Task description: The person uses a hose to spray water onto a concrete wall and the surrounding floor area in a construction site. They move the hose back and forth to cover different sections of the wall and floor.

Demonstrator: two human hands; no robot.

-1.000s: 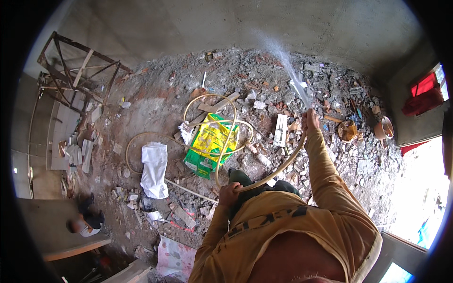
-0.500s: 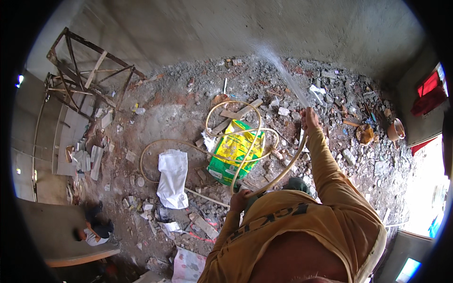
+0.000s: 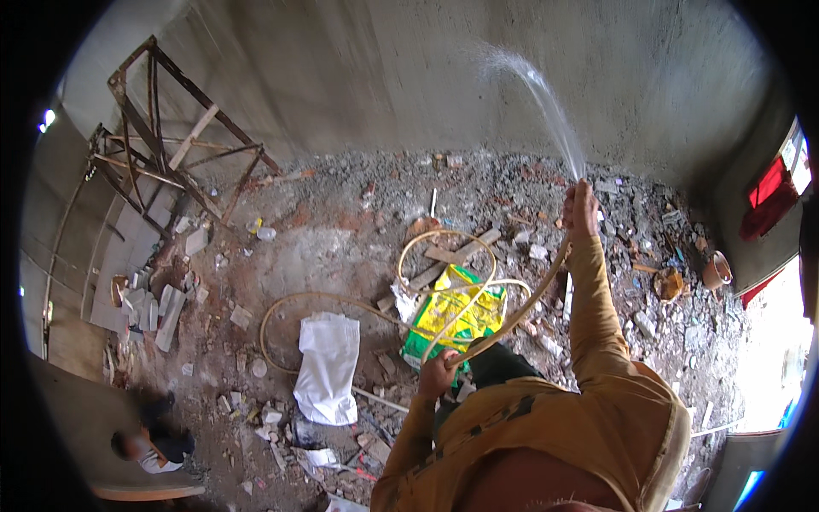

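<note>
A tan hose (image 3: 531, 309) runs through both of my hands. At its outlet end my right hand (image 3: 581, 210) is closed round it, arm stretched forward. Water (image 3: 559, 124) sprays from there in an arc against the grey plastered wall (image 3: 384, 77). My left hand (image 3: 438, 372) grips the hose lower down, close to my body. From there the hose loops over a yellow and green sack (image 3: 465, 309) on the rubble and curls left past a white sack (image 3: 328, 367).
Broken bricks and rubble (image 3: 358, 205) cover the floor. A rusty metal trestle frame (image 3: 171, 136) stands at the left by the wall. A terracotta-coloured pot (image 3: 717, 271) lies at the right. Another person (image 3: 153, 448) is at the lower left, near a low wall.
My right hand has risen, and the water now arcs higher up the wall. The view has tilted up, so the floor things appear lower. Both hands keep their hold on the hose.
</note>
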